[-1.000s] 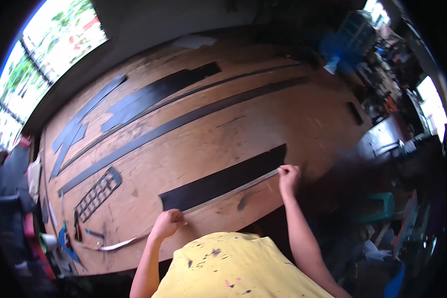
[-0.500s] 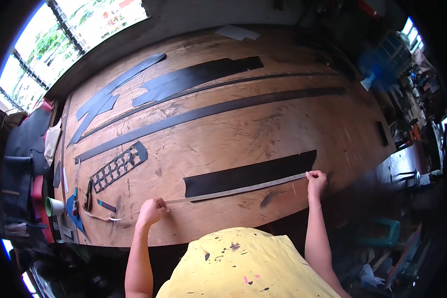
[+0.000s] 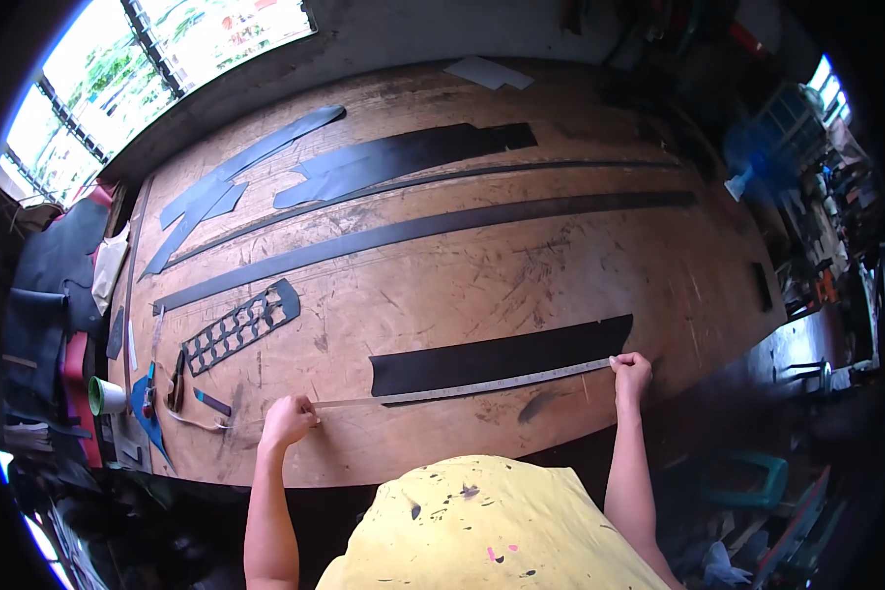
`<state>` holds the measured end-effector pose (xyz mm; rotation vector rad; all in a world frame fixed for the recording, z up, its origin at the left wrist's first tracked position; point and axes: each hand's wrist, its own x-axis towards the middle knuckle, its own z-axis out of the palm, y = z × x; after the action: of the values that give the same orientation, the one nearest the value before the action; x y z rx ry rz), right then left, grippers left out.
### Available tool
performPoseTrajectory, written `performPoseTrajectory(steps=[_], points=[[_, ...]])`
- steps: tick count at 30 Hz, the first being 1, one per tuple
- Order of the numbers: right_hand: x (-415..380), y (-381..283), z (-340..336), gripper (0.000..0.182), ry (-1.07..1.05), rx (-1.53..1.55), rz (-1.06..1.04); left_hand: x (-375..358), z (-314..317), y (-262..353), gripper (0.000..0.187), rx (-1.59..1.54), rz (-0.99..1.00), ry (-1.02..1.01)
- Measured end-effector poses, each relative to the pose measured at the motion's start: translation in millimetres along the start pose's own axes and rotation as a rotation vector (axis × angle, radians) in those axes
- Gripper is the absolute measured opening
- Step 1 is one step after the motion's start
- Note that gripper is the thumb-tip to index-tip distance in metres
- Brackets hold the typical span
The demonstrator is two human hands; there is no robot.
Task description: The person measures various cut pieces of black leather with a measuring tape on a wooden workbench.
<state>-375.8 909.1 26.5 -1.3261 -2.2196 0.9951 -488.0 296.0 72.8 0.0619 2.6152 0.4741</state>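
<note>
A long black piece of sheet material [image 3: 501,356], perhaps leather, lies flat near the front edge of the worktable. A thin measuring tape [image 3: 482,386] with markings runs along its near edge and extends past its left end. At the tape's right end, near the piece's right corner, my right hand [image 3: 631,374] pinches it between thumb and fingers. My left hand [image 3: 290,421] is closed on the tape's left part, a short way left of the black piece. Between my hands the tape looks straight and taut.
Dark cut pieces [image 3: 383,162] and a long dark strip [image 3: 423,231] lie farther back on the wooden table [image 3: 442,295]. At left are a cut-out lattice piece [image 3: 241,329], a dark-handled tool [image 3: 176,383] and a green-white cup [image 3: 106,396]. A teal stool [image 3: 757,482] stands at right.
My left hand has shifted slightly left along the tape, away from the black piece. My right hand stays at the same corner. The whole view has moved a little.
</note>
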Motion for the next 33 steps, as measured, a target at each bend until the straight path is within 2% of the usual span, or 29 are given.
performPoseTrajectory(steps=[4, 10, 15, 20, 23, 24, 26, 28, 30, 33], points=[[-1.9, -9.6, -3.9, 0.015, -0.051, -0.008, 0.066, 1.9, 0.9, -13.2, 0.018, 0.01, -0.021, 0.025], [7.2, 13.1, 2.2, 0.012, -0.047, -0.011, -0.084, 0.7, -9.4, -32.3, 0.015, 0.182, -0.065, 0.041], [13.6, 22.6, 5.6, 0.013, -0.043, -0.006, -0.063, -5.5, -15.4, -45.0, 0.013, 0.273, -0.102, 0.107], [11.3, 17.9, 4.7, 0.014, -0.041, -0.01, -0.029, -10.7, -16.6, -52.8, 0.013, 0.254, -0.096, 0.236], [15.1, 22.4, 3.8, 0.015, -0.062, -0.02, -0.032, -6.8, -20.3, -64.2, 0.008, 0.084, -0.104, 0.338], [16.6, 25.1, 5.7, 0.016, -0.059, -0.027, -0.032, 0.5, -22.9, -78.2, 0.008, 0.086, -0.112, 0.347], [12.7, 16.9, 3.1, 0.015, -0.06, -0.004, -0.044, 22.8, -29.4, -122.6, 0.012, -0.106, -0.145, 0.618], [8.9, 5.0, -0.9, 0.016, -0.071, -0.033, -0.014, 44.1, -41.5, -168.4, 0.014, -0.105, -0.204, 0.821], [10.8, 8.9, 0.6, 0.016, -0.076, -0.025, -0.019, 53.5, -62.1, -186.6, 0.021, -0.344, -0.442, 0.88], [15.3, 16.1, 2.2, 0.017, -0.072, -0.009, -0.028, 71.2, -64.3, -233.8, 0.024, -0.357, -0.515, 0.882]])
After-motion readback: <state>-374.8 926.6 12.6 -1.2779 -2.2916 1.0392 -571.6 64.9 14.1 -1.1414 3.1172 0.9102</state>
